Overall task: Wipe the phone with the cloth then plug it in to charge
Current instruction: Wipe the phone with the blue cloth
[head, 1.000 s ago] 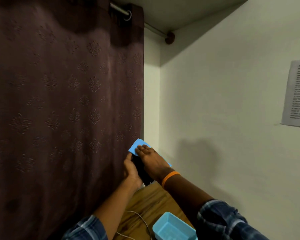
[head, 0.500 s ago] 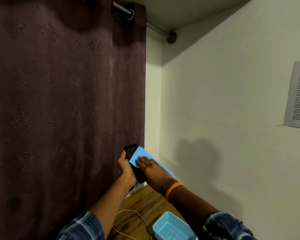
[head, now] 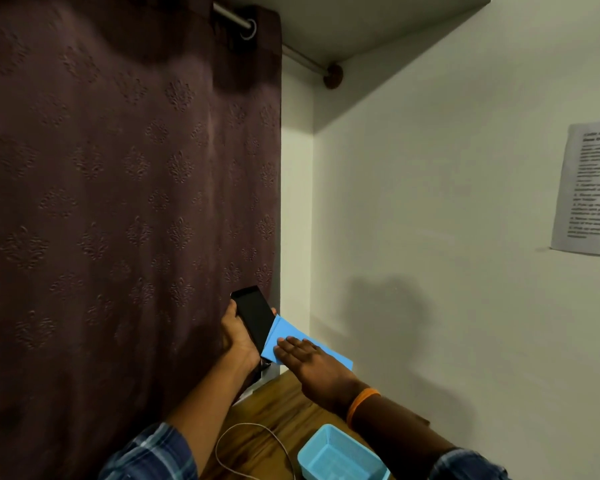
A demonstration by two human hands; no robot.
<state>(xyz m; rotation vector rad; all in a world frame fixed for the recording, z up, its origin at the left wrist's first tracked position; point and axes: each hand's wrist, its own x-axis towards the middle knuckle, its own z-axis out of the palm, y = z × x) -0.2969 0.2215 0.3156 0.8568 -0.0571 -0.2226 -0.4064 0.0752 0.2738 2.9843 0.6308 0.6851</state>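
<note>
We see the phone (head: 255,315) held up in front of the curtain (head: 118,202), its dark screen facing us and its long axis tilted, the top end leaning toward the curtain. The left hand (head: 238,337) grips the phone from below and behind: the thumb lies along the curtain-side edge, and a fingertip shows at the opposite edge, so this hand is clamped on the phone. The cloth (head: 291,342), blue and folded flat, covers the lower end of the phone and extends away from it toward the wall (head: 430,202). The right hand (head: 312,362) rests on the cloth with fingers straight and together, pressing it flat against the phone's lower part; the fingers do not curl round the cloth. An orange band (head: 361,403) circles the right wrist, below the phone. Both forearms end in plaid sleeves at the bottom of the view.

Below the phone lies a wooden table (head: 278,410). On it, a thin white cable (head: 257,434) forms a loop, well below the phone and not touching it; its ends are out of view. Beside the cable, further from the curtain, stands a blue basket (head: 340,455). Far from the phone, on the wall, hangs a printed sheet (head: 589,188); its text is too blurred to read. Above the phone, a rod (head: 305,60) carries the curtain.
</note>
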